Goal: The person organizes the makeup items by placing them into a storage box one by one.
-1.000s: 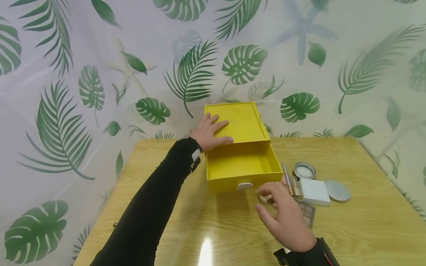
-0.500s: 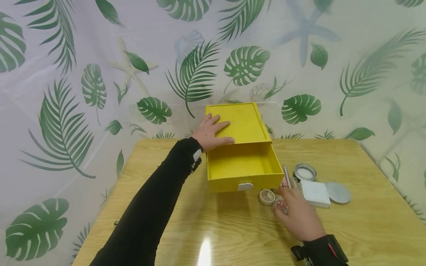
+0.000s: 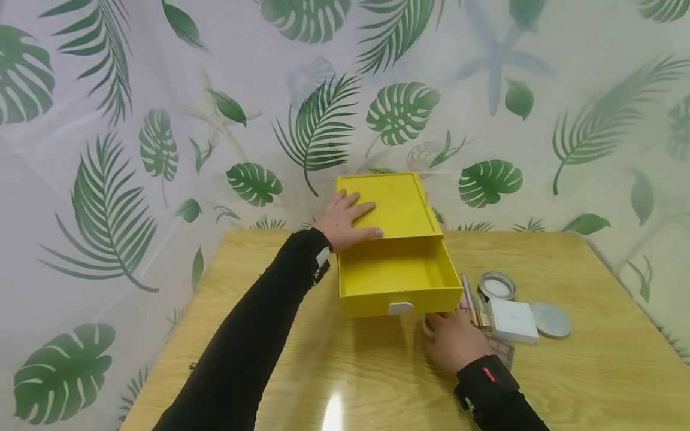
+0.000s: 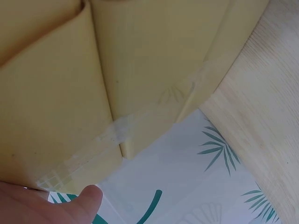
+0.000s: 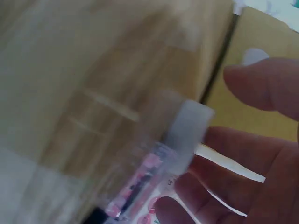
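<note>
Head view: yellow box point(image 3: 401, 200) at the far middle of the table point(image 3: 604, 371), drawer point(image 3: 372, 304) pulled out toward the camera.

Steadied how?

By the left hand point(image 3: 347, 222), spread flat across the left part of the box top — fingers straight, gripping nothing.

And the right hand point(image 3: 455, 341)?

Low over the wood, just off the drawer's right front corner, mostly covering a round pot point(image 3: 427, 328). Fingers bent, but impossible to tell whether grasping anything; right wrist view too blurred to settle it.

Any change from half a second ago?

Yes — shifted in toward the drawer front, off the flat palette point(image 3: 502, 354), now partly back in sight. Round pot plain to see then, largely hidden now. Left hand just as before.

Meaning what for the work?

Probably a reach among the small cosmetics, with the box braced; nothing visibly lifted yet.

Further out?

Slim tube point(image 3: 467, 290), white square box point(image 3: 514, 321), jar point(image 3: 496, 286) and silver disc point(image 3: 551, 319), grouped to the right. Behind everything, leaf-printed backdrop point(image 3: 226, 36).
</note>
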A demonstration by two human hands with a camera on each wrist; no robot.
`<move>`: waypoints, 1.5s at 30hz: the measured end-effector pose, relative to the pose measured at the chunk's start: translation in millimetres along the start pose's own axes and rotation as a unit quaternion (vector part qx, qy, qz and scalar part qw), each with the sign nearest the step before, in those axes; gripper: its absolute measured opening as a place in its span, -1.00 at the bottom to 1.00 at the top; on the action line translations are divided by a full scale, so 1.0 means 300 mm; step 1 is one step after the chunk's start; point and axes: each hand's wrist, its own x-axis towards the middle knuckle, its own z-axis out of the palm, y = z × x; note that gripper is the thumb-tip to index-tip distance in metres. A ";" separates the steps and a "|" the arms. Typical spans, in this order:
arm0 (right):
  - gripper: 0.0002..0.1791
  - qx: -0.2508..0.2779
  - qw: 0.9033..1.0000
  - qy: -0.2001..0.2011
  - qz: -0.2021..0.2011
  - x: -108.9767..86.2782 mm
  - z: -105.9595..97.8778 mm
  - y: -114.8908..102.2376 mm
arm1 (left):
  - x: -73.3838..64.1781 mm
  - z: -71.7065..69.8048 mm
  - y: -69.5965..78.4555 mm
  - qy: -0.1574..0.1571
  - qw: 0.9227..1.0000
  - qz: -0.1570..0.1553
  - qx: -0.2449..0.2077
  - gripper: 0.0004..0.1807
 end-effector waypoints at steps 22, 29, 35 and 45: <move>-0.91 -0.058 0.994 0.093 0.000 0.035 0.074 -0.058 | -0.021 0.002 -0.014 -0.001 1.000 -0.004 0.007 -0.18; -0.84 -0.038 0.999 0.011 -0.003 -0.005 0.027 -0.096 | -0.004 -0.008 -0.007 -0.003 1.000 -0.002 0.005 -0.16; -0.88 0.011 0.999 -0.031 -0.007 -0.026 -0.013 -0.148 | -0.001 -0.012 -0.003 0.000 1.000 -0.002 0.004 -0.17; -0.81 0.072 0.993 -0.082 -0.045 -0.054 -0.132 -0.269 | 0.000 0.000 -0.003 0.001 1.000 0.002 0.009 -0.17</move>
